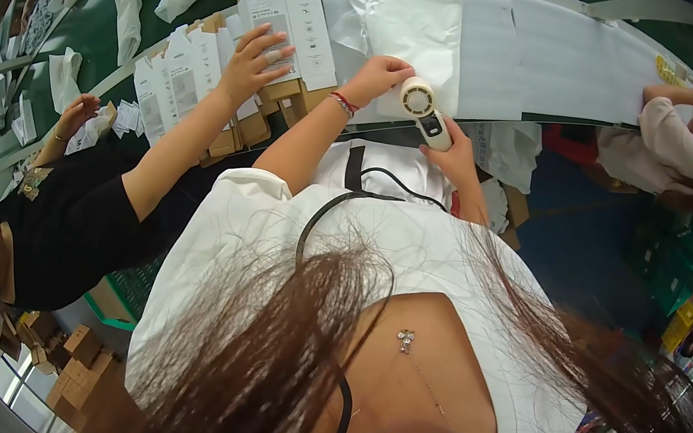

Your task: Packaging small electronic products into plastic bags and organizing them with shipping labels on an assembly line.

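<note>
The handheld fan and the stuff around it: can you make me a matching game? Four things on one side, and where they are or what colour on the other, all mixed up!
Things:
1. Handheld fan
2. Person's left hand
3. White plastic bags
4. Co-worker's top

Places and colours:
A. Fingertips close by the fan's round head
B. Black
C. Held in the right hand
D. Lying on the white tabletop, beyond the fan

Right pairs: 1-C, 2-A, 3-D, 4-B
</note>
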Available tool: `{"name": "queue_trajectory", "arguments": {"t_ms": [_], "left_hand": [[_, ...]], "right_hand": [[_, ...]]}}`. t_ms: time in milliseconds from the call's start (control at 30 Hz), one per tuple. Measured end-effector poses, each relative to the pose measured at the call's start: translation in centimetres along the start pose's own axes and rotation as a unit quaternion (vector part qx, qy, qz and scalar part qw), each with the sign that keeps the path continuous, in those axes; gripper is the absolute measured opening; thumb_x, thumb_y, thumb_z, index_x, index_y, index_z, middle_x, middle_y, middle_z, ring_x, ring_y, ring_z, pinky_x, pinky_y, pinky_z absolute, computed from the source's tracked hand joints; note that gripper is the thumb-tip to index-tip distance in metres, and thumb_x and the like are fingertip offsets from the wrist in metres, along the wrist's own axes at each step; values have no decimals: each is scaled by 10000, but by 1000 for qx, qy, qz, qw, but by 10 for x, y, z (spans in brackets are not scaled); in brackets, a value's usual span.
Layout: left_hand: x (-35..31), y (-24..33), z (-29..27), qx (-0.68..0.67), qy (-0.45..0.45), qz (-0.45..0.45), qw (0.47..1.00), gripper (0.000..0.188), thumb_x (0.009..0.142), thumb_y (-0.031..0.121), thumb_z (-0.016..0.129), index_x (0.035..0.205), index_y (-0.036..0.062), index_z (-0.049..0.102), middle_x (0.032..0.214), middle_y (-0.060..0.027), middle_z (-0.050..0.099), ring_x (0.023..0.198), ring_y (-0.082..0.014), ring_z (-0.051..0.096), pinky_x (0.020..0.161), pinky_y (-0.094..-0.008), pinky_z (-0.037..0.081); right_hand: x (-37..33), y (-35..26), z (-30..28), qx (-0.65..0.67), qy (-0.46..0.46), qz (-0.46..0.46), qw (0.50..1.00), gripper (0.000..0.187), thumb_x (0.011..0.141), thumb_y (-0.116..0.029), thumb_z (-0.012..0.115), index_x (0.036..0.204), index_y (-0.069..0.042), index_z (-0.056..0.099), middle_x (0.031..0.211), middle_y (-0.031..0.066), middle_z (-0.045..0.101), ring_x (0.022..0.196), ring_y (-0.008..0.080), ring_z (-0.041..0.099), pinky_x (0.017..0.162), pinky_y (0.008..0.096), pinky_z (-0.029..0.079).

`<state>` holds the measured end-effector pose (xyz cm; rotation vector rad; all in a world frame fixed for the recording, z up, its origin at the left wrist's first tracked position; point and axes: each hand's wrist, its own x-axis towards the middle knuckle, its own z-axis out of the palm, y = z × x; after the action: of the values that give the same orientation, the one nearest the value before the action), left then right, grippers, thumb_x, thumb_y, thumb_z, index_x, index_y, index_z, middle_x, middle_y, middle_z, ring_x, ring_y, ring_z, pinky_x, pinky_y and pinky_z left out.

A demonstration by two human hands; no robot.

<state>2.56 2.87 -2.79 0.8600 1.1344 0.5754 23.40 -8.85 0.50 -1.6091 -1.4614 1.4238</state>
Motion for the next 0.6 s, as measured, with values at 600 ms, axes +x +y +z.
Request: {"name": "queue_trajectory", "arguments": {"t_ms": [600], "left_hand": [[-82,72,43,285,122,315,897,30,798,-1,592,815,-1,617,716,-61,601,616,-185,506,599,-279,417]], "right_hand": [[18,-71,-13,498,-27,-50,865,587,974,-220,483,1470,-23,238,1497,119,311,1021,160,516,749,242,473]]}}
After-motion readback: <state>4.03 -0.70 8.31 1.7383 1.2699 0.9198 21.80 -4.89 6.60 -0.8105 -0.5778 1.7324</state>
